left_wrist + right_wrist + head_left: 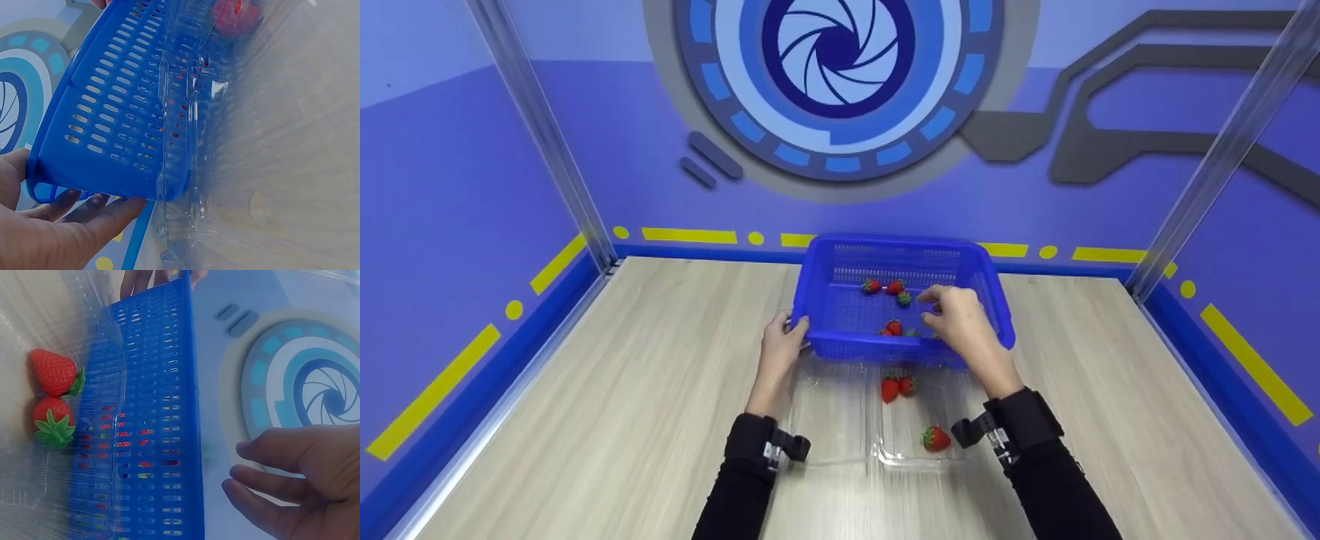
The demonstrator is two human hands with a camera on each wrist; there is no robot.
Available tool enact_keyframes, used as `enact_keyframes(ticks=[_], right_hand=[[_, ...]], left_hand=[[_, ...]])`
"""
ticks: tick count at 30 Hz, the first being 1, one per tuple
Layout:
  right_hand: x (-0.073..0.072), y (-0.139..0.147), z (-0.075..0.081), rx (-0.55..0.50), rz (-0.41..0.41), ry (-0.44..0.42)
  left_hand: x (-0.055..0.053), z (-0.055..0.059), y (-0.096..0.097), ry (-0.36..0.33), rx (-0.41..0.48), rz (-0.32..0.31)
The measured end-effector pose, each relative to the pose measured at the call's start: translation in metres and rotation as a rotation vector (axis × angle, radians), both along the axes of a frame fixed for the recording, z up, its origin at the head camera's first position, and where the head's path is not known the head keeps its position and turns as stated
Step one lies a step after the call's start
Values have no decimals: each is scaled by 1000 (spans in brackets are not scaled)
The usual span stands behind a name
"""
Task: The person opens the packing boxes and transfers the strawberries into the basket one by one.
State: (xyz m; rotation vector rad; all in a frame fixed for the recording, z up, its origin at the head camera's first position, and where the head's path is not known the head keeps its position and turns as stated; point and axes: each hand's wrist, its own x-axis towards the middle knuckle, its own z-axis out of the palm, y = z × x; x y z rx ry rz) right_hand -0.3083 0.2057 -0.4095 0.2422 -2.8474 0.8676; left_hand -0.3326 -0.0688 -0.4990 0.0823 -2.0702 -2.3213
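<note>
A blue plastic basket point(877, 346) with slotted walls stands at the back of the table. My left hand point(781, 345) grips its left end, thumb at the rim and fingers under it in the left wrist view. Over the basket's right side hovers my right hand point(966, 322), thumb and fingers apart with nothing between them in the right wrist view point(292, 478). Several strawberries point(895, 287) lie inside the basket, some partly hidden by its front wall. In front, a clear plastic clamshell box point(911, 459) holds a pair of strawberries point(890, 388) and a single strawberry point(936, 439) nearer me.
The clamshell's other clear half point(832, 420) lies flat on the left, beside the half with strawberries. The basket overlaps the box's far edge. Blue printed panels point(840, 210) wall in the light wooden table point(675, 360) at the back and both sides.
</note>
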Motion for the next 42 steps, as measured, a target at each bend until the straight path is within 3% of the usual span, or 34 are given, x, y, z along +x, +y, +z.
enact_keyframes(ticks=[11, 20, 29, 34, 38, 42], right_hand=[[5, 2, 3, 8, 17, 4], [20, -6, 4, 71, 57, 29], [62, -21, -9, 138, 193, 89], [87, -21, -23, 155, 287, -2], [100, -17, -36, 158, 318, -101], [106, -15, -49, 175, 339, -102]], left_hand=[[-2, 1, 0, 3, 21, 4], [-1, 0, -1, -20, 45, 10], [0, -1, 1, -46, 53, -1], [0, 1, 1, -52, 63, -3], [0, 1, 2, -52, 45, 0], [-2, -2, 1, -50, 20, 9]])
